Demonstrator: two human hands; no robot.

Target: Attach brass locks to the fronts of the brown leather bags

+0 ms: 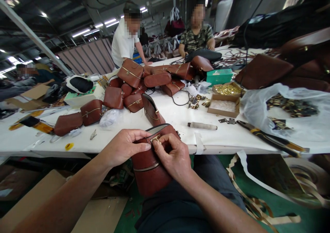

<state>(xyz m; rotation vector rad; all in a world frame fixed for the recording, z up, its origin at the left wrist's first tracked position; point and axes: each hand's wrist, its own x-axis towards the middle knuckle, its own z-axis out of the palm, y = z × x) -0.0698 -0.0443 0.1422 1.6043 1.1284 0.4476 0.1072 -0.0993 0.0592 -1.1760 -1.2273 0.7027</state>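
Note:
A brown leather handbag point(149, 179) rests on my lap against the table edge, tilted, its brass zipper curving across the side that faces me. My left hand point(127, 145) grips its upper rim, with the thumb outside and the fingers along the open edge. On that panel sits a gold-coloured metal clasp point(155, 139), partly covered by fingers. My right hand point(174, 154) pinches the clasp between thumb and forefinger. Just behind, the bag's raised flap point(152, 111) stands up with a small metal fitting on it.
Pliers point(257, 133), a wrapped rod-shaped tool point(202, 125) and a cardboard box point(223, 105) lie to the right, near a plastic bag point(286, 130) of metal parts. More brown bags point(131, 73) are piled behind. Two people stand or sit across the white table point(170, 119).

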